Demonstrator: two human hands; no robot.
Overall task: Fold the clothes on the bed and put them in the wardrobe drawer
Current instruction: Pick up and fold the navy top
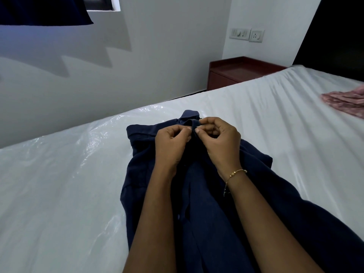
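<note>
A navy blue shirt [137, 174] lies spread on the white bed [59, 184], its collar pointing away from me. My left hand [171, 143] and my right hand [220, 140] meet just below the collar. Each pinches the shirt's front edge between thumb and fingertips, at the top of the placket. A thin gold bracelet circles my right wrist. At the bed's far right edge lies a pink patterned garment [343, 102]. No wardrobe or drawer shows in this view.
The mattress is wrapped in shiny clear plastic. A dark red bedside table [236, 72] stands beyond the bed against the white wall, below a switch panel [246, 35]. A dark curtain [45, 10] hangs at the top left.
</note>
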